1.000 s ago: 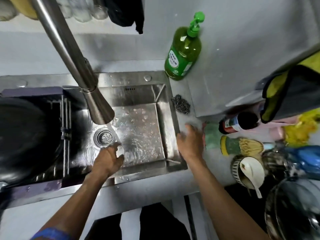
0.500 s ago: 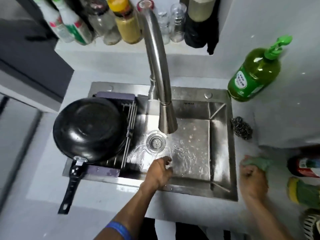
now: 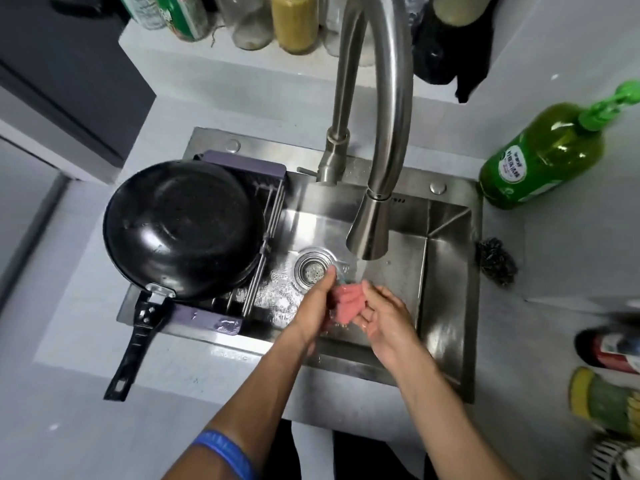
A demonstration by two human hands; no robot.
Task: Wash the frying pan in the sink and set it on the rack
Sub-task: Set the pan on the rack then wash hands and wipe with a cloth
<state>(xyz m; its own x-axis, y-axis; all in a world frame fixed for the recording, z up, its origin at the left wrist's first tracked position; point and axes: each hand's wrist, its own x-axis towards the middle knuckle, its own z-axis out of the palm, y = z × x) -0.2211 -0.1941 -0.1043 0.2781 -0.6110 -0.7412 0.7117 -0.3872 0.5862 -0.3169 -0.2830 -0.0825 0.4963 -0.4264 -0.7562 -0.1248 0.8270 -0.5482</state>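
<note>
The black frying pan [image 3: 183,226] lies upside down on the purple-framed wire rack [image 3: 268,216] over the left part of the steel sink [image 3: 446,271]. Its black handle [image 3: 133,341] sticks out over the front counter. Both hands are in the basin under the running tap [image 3: 370,230]. My right hand [image 3: 384,318] holds a pink cloth [image 3: 348,301] between fingers and thumb. My left hand [image 3: 317,306] presses against the cloth's left side with straight fingers, just right of the drain [image 3: 311,270].
A green soap pump bottle [image 3: 543,157] stands at the sink's back right corner. A steel scourer [image 3: 497,259] lies on the counter right of the basin. Jars and bottles [image 3: 294,22] line the back ledge. More bottles and a scrubber [image 3: 602,400] crowd the right edge.
My right hand picked the cloth up from the right counter and brought it into the basin under the water. My left hand moved right to meet it. The pan has not moved.
</note>
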